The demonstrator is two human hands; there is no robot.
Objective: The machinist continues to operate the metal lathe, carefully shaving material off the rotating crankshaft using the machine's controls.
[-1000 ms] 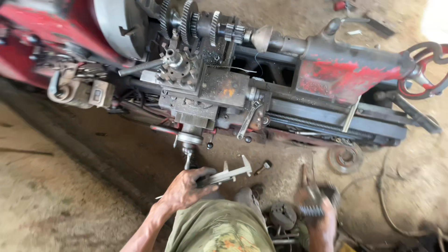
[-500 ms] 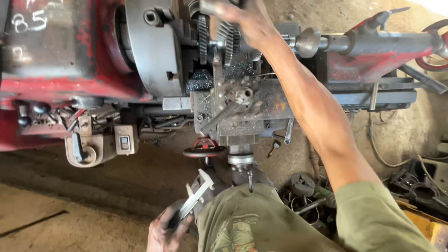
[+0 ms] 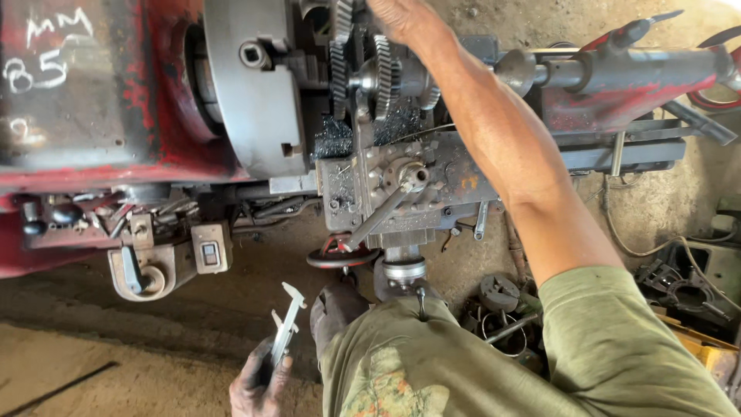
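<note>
Two hands: left hand point(image 3: 258, 386) grip pinching caliper point(image 3: 285, 328); right hand point(image 3: 401, 19) on gears point(image 3: 378, 69), grip unclear.

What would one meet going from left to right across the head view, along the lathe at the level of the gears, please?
Red headstock → grey round chuck → gears → right hand → red tailstock. Lower down, the left hand holds a caliper.

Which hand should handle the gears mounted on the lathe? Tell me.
Probably the right hand: it already reaches over the gears. The left hand hangs low, holding a caliper.
</note>
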